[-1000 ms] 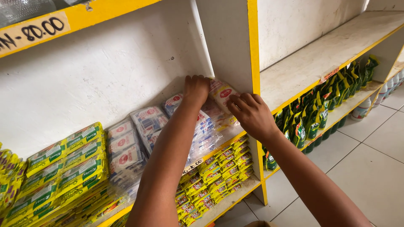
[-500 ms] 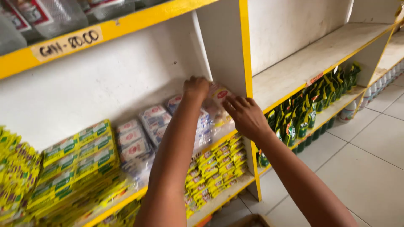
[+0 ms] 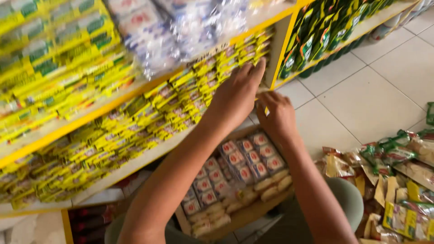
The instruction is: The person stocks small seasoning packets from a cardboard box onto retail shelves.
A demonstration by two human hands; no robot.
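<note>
An open cardboard box [image 3: 247, 216] rests low in front of me, filled with rows of small clear packets with red and blue labels [image 3: 244, 159]. My left hand [image 3: 235, 96] hovers above the box's far edge, fingers stretched out, close to the yellow packets on the lower shelf [image 3: 135, 129]. Just right of it, my right hand [image 3: 276, 114] is over the box's far right corner with bent fingers. I see nothing held in either hand.
A yellow-edged shelf unit fills the left and top, with yellow-green packets [image 3: 54, 49] and blurred clear packets [image 3: 149, 27] on its upper board. Green packets [image 3: 316, 36] fill the neighbouring bay. Mixed snack packets [image 3: 407, 180] lie at the right. White tile floor [image 3: 361, 90] lies beyond.
Both hands have left the clear packets on the upper shelf and come down over the box. My view has swung downward from the shelf to the box and floor.
</note>
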